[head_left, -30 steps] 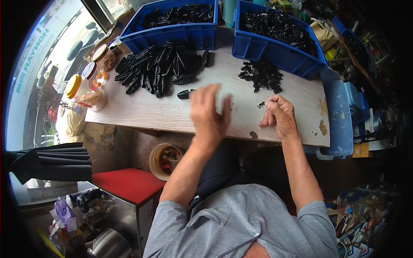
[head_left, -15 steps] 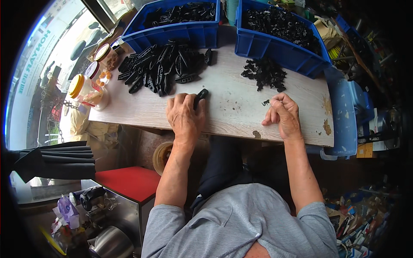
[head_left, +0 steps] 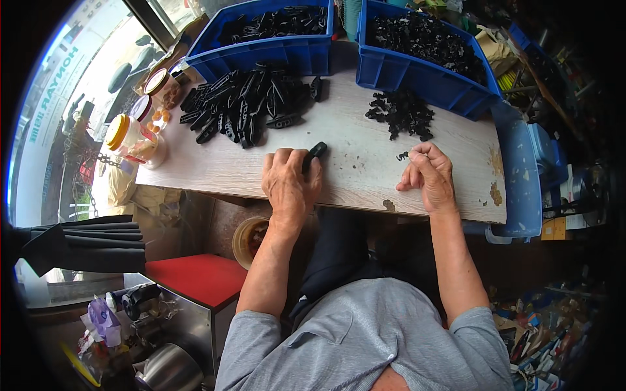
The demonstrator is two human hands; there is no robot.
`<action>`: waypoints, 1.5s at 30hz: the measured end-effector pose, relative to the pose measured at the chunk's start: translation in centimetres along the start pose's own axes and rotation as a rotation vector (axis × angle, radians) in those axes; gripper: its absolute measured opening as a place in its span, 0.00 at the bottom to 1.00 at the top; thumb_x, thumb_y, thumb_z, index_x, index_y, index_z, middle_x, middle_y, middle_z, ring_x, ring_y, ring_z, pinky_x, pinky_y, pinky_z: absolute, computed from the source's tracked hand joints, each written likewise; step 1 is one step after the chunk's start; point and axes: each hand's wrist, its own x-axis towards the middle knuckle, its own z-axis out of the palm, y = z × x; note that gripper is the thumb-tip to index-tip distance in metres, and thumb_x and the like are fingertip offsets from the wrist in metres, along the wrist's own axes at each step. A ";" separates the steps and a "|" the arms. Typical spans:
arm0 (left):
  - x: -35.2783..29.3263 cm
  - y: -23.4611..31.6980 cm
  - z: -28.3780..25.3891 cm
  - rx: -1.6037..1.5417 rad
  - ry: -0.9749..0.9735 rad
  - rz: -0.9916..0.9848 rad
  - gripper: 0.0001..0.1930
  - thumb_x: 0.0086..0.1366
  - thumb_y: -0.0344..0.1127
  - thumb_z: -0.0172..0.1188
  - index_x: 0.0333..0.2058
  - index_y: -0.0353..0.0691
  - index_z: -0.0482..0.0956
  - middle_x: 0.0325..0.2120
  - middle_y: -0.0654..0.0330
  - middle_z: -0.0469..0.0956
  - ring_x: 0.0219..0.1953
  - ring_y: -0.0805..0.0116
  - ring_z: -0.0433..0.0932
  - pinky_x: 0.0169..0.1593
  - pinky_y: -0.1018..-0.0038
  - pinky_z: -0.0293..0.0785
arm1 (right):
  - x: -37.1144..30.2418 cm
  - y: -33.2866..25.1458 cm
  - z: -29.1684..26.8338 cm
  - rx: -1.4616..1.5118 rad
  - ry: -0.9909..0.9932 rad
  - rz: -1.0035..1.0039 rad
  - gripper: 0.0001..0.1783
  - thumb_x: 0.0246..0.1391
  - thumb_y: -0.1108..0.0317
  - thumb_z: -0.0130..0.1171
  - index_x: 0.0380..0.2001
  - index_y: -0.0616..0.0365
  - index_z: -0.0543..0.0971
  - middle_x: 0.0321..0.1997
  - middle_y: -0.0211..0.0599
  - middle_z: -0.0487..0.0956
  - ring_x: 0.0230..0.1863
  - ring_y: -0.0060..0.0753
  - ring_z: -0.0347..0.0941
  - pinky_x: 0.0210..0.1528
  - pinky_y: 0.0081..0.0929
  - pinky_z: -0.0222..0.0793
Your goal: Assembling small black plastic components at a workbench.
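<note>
Between the thumb and fingers of my left hand (head_left: 290, 182) is an elongated black plastic piece (head_left: 315, 155), its far end sticking out past the fingertips, close to the tabletop. My right hand (head_left: 429, 174), near the table's front right, pinches a small toothed black part (head_left: 402, 156) between thumb and forefinger. Beyond my left hand lies a heap of long black plastic pieces (head_left: 244, 104) like the one I hold. A smaller pile of little black parts (head_left: 401, 114) sits beyond my right hand.
Two blue bins, a left one (head_left: 267, 55) of long pieces and a right one (head_left: 424, 91) of small parts, stand along the back. Lidded jars (head_left: 134, 140) line the left end of the wooden table (head_left: 352, 176). A bucket (head_left: 242, 241) is below the front edge.
My left hand has slid a little to the right with the long black piece. The right hand stays in place with its small part.
</note>
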 end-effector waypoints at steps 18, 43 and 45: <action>1.5 2.2 0.8 -0.153 -0.438 0.154 0.16 0.54 0.34 0.63 0.42 0.37 0.77 0.31 0.50 0.78 0.37 0.51 0.76 0.44 0.62 0.73 | -0.1 0.2 0.0 -0.028 0.033 -0.026 0.06 0.57 0.64 0.59 0.31 0.54 0.76 0.11 0.26 0.66 0.16 0.21 0.68 0.22 0.30 0.78; -0.1 9.3 5.3 -1.370 -0.513 -0.589 0.10 0.62 0.28 0.64 0.41 0.31 0.77 0.27 0.61 0.81 0.25 0.80 0.77 0.30 0.83 0.74 | -0.4 0.6 0.2 0.120 -0.011 0.004 0.05 0.53 0.68 0.67 0.34 0.54 0.82 0.27 0.23 0.78 0.23 0.13 0.69 0.27 0.13 0.66; 0.2 9.4 5.0 -1.390 -0.505 -0.586 0.10 0.62 0.29 0.64 0.40 0.31 0.78 0.26 0.62 0.80 0.25 0.80 0.76 0.30 0.83 0.74 | -0.2 0.9 0.4 0.162 -0.003 0.020 0.05 0.53 0.68 0.67 0.33 0.53 0.82 0.26 0.22 0.78 0.23 0.13 0.69 0.27 0.13 0.66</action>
